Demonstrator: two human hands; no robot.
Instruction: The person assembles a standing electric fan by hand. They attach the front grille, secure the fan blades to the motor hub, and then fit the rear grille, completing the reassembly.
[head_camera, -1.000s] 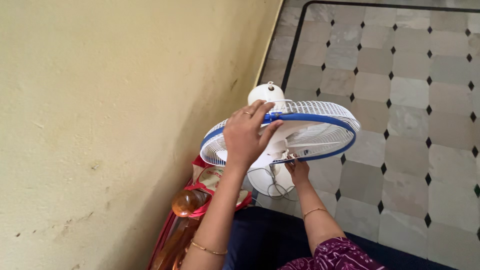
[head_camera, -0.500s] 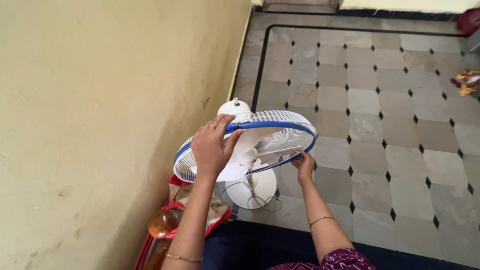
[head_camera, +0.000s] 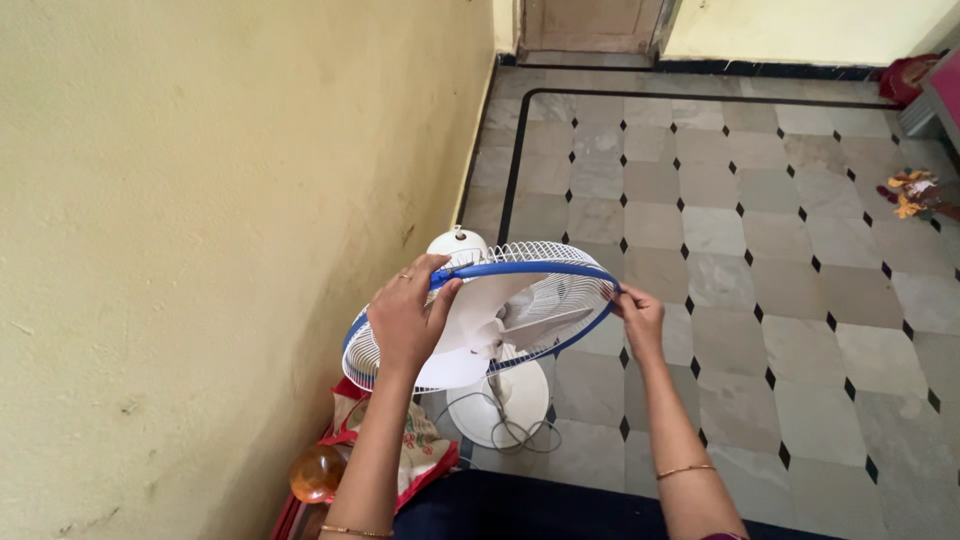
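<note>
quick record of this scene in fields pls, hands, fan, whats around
left hand: grips the blue rim on the fan's left side
right hand: pinches the blue rim on its right side
fan: white table fan, wire guard, white blades showing inside
base: round, white, on the tiled floor, cord coiled on it
wall: yellow, left of the fan
bag: red-trimmed, below the fan

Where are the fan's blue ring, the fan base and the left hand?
blue ring (head_camera: 530, 269): head view, far arc of the ring.
fan base (head_camera: 478, 404): head view, white round foot.
left hand (head_camera: 405, 322): head view, back of the hand.
</note>
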